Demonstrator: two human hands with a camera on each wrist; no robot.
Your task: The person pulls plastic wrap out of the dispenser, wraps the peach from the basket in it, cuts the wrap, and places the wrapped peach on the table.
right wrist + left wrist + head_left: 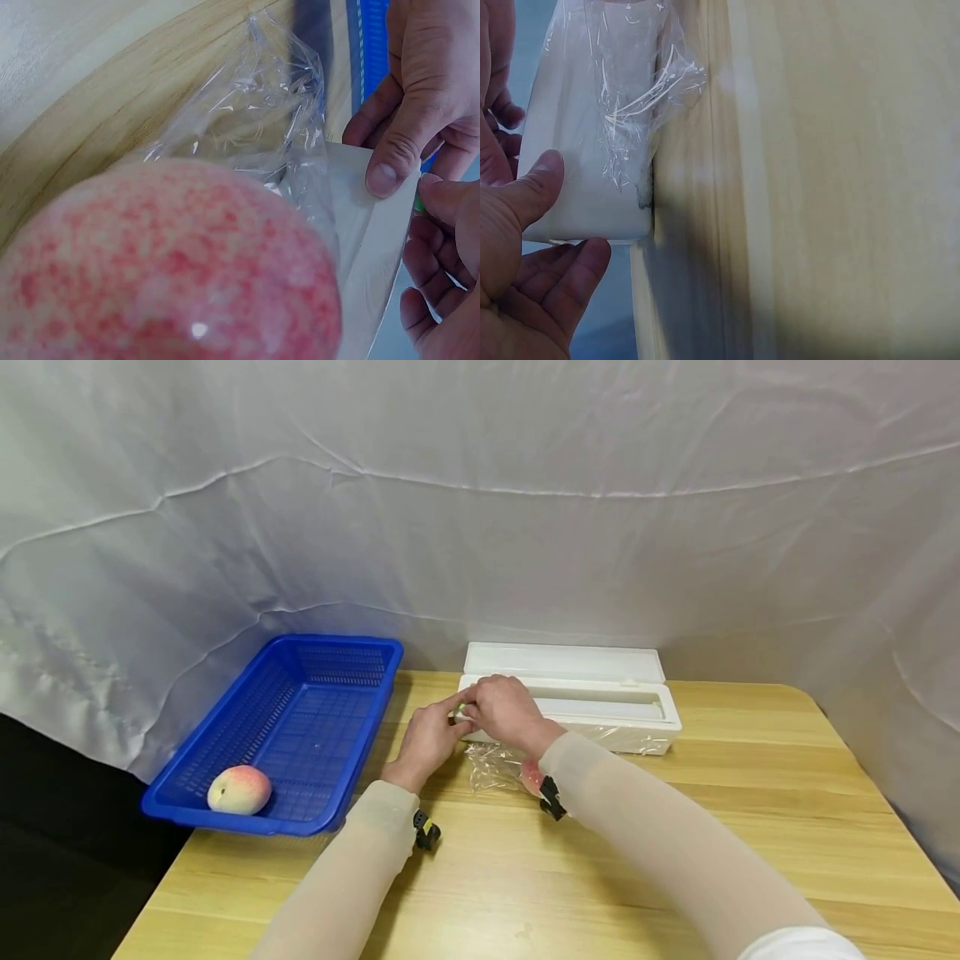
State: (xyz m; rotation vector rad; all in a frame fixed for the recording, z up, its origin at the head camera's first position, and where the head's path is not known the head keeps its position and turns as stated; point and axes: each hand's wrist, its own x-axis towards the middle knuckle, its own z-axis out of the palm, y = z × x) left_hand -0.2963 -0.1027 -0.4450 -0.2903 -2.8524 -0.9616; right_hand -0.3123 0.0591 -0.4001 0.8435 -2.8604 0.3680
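Both hands [427, 739] [508, 706] at edge of box [592, 735]

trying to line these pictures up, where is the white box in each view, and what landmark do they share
Head: the white box, just right of centre, lid open.
Left wrist: the white box, upper left.
Right wrist: the white box, right of centre, running off the bottom edge.
Shared landmark: the clear film, at the box in all three.

A long white rectangular plastic box [662, 741] sits on the counter [480, 877], its flat white lid [566, 662] open behind, 1 white roll [588, 708] lying lengthwise inside. Crumpled, glossy, clear plastic film [491, 768] drapes its front and bunches forward near the left end.
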